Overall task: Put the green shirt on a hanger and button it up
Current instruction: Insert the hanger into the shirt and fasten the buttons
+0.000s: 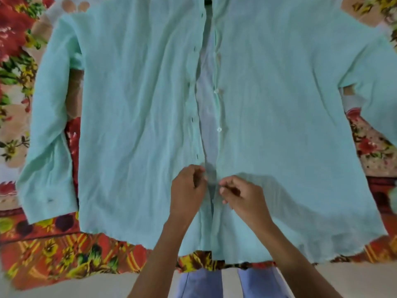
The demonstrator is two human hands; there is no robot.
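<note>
Both hands (217, 190) pinch wrinkled, unbuttoned green shirt (133, 125).

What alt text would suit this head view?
Both hands, left hand and right hand, pinch the two front edges of a green shirt low on its unbuttoned opening. It lies spread on a floral cloth, two buttons showing above.

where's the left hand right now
In the head view the left hand is low at centre, pinching the buttonhole edge of the green shirt, just left of the right hand.
</note>
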